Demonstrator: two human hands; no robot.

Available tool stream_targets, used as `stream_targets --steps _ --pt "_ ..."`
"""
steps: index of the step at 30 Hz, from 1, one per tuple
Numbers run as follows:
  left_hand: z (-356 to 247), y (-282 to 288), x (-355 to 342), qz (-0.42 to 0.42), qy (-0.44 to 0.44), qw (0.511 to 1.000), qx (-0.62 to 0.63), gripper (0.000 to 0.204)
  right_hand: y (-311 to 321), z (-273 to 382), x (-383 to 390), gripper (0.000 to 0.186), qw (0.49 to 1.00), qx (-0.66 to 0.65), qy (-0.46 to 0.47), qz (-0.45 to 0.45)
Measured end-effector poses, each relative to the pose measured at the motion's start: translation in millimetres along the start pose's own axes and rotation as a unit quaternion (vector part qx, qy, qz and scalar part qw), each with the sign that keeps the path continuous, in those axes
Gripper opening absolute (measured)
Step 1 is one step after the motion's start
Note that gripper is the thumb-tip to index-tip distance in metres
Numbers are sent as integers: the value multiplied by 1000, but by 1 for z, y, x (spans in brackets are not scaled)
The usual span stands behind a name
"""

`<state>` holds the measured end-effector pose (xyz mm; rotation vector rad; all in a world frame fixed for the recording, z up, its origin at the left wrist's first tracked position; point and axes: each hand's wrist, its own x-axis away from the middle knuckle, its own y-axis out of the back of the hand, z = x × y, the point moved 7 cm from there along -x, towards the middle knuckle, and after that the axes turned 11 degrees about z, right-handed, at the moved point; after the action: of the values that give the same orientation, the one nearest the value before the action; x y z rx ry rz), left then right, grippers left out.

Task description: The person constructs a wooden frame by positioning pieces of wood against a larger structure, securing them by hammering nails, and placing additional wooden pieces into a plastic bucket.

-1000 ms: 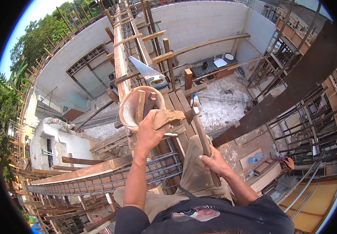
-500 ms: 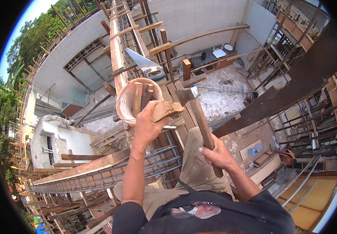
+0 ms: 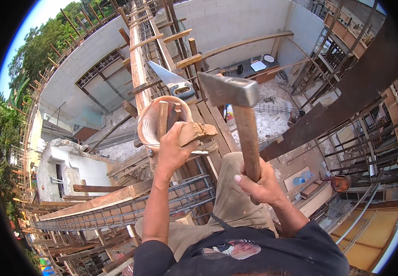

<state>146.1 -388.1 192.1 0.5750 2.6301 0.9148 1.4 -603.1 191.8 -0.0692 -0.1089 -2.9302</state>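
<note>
My right hand (image 3: pixel 259 184) is wrapped round the wooden handle of a hatchet (image 3: pixel 246 138). Its steel head is raised above my right knee, blade toward the left. My left hand (image 3: pixel 173 151) grips a short wooden block (image 3: pixel 197 132), holding it just right of a round bucket (image 3: pixel 147 126). The block's right end is rough and split. Inside the bucket stand several wood pieces (image 3: pixel 162 117). Beyond it a hand saw (image 3: pixel 170 80) with a grey and black handle lies on the timbers.
A long timber form (image 3: pixel 138 64) with steel bars runs away ahead. A rebar cage (image 3: pixel 130 207) crosses at lower left. Planks (image 3: pixel 208 115) lie under the bucket and hatchet. The floor (image 3: pixel 272 96) is far below, and a wide dark beam (image 3: pixel 332 101) slants across the right.
My right hand has lifted the hatchet, so its head is higher, nearer to me and away from the block. My left hand and the block have hardly moved.
</note>
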Motion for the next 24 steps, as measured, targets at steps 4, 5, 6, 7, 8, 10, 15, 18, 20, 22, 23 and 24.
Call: stream_targets --steps 4,5,6,7,8,10,15,18,20,22,23,24 --pt "-2 -4 -9 -1 -11 1000 17 51 23 39 19 22 913 26 372 -165" --pt "-1 -8 -10 1 -11 1000 21 51 18 8 12 21 933 65 330 -125" --pt "0 -7 -10 -5 -13 1000 -4 51 11 -27 6 22 947 102 291 -83" --pt "0 -9 -11 -8 -16 1000 -22 50 0 -81 -11 29 999 45 6 -4" --pt "2 -10 -5 -4 -14 1000 -25 50 -20 -130 4 38 957 -25 -280 76" --pt "3 2 4 -17 -8 1000 5 50 -10 -125 9 40 950 -160 -263 51" --pt "6 4 -2 2 18 1000 17 48 25 -26 14 30 996 -89 19 -16" --pt "4 -3 -6 -2 8 1000 17 49 34 27 16 20 919 -56 350 -175" --pt "-4 -1 -8 -3 2 1000 24 49 2 -44 8 16 984 99 103 -108" --pt "-2 -1 -7 -9 -8 1000 13 49 -9 -76 -4 17 998 56 -7 -30" --pt "-3 0 -7 -12 -15 1000 7 49 -20 -97 -6 19 991 13 -121 48" --pt "-1 1 -6 -16 -10 1000 2 49 -17 -82 -9 19 991 10 -119 56"
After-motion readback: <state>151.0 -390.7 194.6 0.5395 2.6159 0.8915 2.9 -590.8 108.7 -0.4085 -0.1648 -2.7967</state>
